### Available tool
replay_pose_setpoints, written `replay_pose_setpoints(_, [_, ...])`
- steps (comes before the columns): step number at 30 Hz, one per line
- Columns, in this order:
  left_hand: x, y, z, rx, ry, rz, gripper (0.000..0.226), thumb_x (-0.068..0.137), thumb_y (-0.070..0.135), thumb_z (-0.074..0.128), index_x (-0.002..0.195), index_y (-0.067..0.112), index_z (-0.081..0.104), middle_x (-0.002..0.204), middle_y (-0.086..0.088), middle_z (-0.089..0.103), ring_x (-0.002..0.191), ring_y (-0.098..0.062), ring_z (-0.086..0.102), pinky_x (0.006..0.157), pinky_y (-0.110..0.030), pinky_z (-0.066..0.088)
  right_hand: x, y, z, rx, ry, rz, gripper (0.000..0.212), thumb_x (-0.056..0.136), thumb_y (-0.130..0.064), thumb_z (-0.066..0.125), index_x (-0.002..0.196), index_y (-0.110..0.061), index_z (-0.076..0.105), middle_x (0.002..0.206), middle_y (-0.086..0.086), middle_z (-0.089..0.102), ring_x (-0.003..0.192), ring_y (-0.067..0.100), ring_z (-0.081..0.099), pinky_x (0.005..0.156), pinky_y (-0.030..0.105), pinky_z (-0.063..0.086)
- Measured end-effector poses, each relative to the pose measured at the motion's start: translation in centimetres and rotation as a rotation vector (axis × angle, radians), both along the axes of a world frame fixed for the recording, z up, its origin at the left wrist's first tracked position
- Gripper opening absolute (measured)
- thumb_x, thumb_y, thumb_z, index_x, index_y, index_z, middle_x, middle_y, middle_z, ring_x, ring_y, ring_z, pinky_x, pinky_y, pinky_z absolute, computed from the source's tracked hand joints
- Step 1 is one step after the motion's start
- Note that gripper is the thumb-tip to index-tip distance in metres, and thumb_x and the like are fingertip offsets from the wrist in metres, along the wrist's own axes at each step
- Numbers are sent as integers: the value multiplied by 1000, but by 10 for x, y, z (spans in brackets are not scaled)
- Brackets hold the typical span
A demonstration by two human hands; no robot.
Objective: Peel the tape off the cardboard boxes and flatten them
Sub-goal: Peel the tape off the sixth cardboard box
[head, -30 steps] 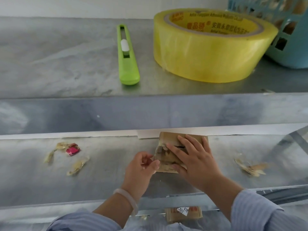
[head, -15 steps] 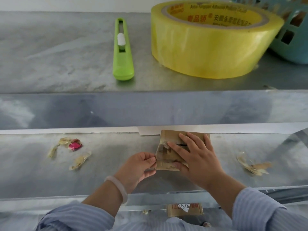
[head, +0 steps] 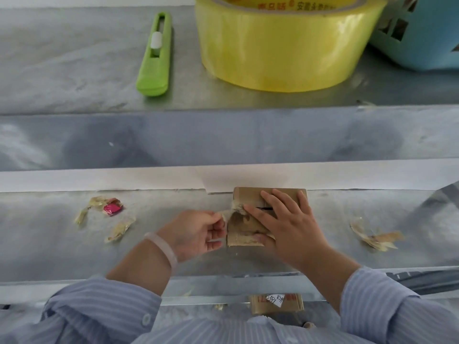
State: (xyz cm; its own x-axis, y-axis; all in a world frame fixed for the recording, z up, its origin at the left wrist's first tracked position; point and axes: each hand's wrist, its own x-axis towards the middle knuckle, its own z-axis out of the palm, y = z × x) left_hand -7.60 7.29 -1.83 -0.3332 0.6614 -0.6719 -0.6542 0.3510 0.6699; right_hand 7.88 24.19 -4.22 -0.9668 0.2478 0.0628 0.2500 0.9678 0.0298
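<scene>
Steel, dull and streaked with grey, makes up the bench point(head: 49, 247) under both hands and the raised shelf point(head: 62, 58) beyond them. On that shelf, beyond the right hand, a broad roll of glossy yellow tape point(head: 280, 50) lies flat. A pale blue plastic basket point(head: 417, 45) with square openings stands just to its right.

The right hand point(head: 290, 227) lies palm down with its fingers straight and spread over the top of the cardboard box point(head: 246, 197), and its thumb rests on the near edge. The left hand point(head: 196, 232) is just left of the box, turned on its side. Its thumb and forefinger pinch a tape strip point(head: 225, 215) that runs to the box's left end, and the other fingers are loosely curled. A smooth, pale bracelet point(head: 162, 247) circles that wrist, and both striped blue sleeves are pushed back.

The box is small, brown and rectangular, and it lies on the bench between the hands. Its left face is scuffed and patchy.

Beyond the left hand, a slim lime-green cutter point(head: 155, 60) with a white slider lies on the shelf. Below the right forearm, under the bench's edge, a second box point(head: 275, 304) shows a white label.

Crumpled, yellowish tape scraps point(head: 119, 229) lie left of the left hand. One of them is beside a shiny pink wrapper point(head: 113, 209). A further clump of scraps point(head: 377, 238) lies right of the right hand.
</scene>
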Motion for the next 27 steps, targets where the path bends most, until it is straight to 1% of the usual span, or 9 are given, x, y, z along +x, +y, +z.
replay_pose_setpoints(2, [1, 3, 0, 11, 74, 77, 28, 101, 10, 45, 76, 11, 58, 71, -4, 62, 70, -17, 60, 69, -32, 45, 1, 0, 1, 2, -5, 2, 61, 87, -67, 40, 143, -44, 42, 145, 5, 48, 134, 31, 43, 104, 64, 32])
replay_pose_setpoints(5, [5, 4, -8, -7, 409, 163, 15, 97, 6, 53, 84, 9, 61, 79, -6, 68, 70, -13, 63, 66, -27, 50, 1, 0, 1, 12, -11, -4, 61, 87, -67, 36, 143, -44, 40, 145, 4, 48, 134, 31, 43, 105, 64, 32])
replay_pose_setpoints(9, [4, 5, -16, 40, 752, 249, 10, 88, 4, 66, 83, 12, 67, 71, 0, 70, 69, -11, 64, 68, -24, 56, 2, -1, 1, 14, -20, -7, 61, 87, -66, 36, 144, -45, 39, 146, 4, 47, 135, 31, 42, 106, 64, 31])
replay_pose_setpoints(14, [10, 8, -23, 68, 1184, 38, 26, 82, 17, 76, 92, 39, 66, 76, 17, 67, 76, 3, 63, 71, -9, 49, 6, -3, -1, -15, 2, -5, 60, 87, -65, 38, 143, -45, 41, 145, 3, 48, 135, 30, 42, 107, 65, 30])
replay_pose_setpoints(17, [12, 8, -26, 45, 1356, -47, 13, 81, 22, 76, 81, 34, 72, 78, 17, 65, 78, 1, 61, 68, -11, 48, 9, -4, -2, -25, 29, 20, 59, 86, -66, 40, 141, -46, 43, 144, 2, 49, 135, 29, 43, 108, 64, 30])
replay_pose_setpoints(20, [14, 11, -31, 61, 1519, -116, 12, 84, 17, 72, 79, 26, 65, 83, 14, 58, 80, -1, 55, 70, -13, 46, 13, -4, -3, -36, 66, 41, 56, 85, -65, 42, 138, -46, 47, 143, 0, 51, 133, 28, 45, 108, 63, 32])
replay_pose_setpoints(23, [16, 15, -37, -13, 1516, -103, 14, 90, 18, 63, 80, 25, 55, 81, 14, 55, 77, -1, 52, 66, -13, 41, 16, -5, -5, -62, 90, 26, 53, 86, -64, 41, 135, -46, 51, 142, -3, 52, 134, 26, 45, 109, 62, 31])
replay_pose_setpoints(25, [16, 18, -40, -76, 1356, -36, 16, 91, 21, 62, 79, 29, 56, 77, 13, 59, 73, -1, 55, 65, -15, 44, 16, -7, -5, -83, 114, 10, 51, 85, -63, 43, 132, -46, 55, 140, -3, 54, 133, 26, 46, 109, 62, 31])
replay_pose_setpoints(27, [13, 22, -38, -79, 1067, -2, 13, 92, 21, 63, 80, 26, 62, 77, 8, 65, 74, -8, 63, 69, -26, 56, 18, -6, -4, -97, 131, 10, 51, 84, -62, 46, 130, -45, 57, 139, -3, 55, 133, 27, 47, 109, 62, 31])
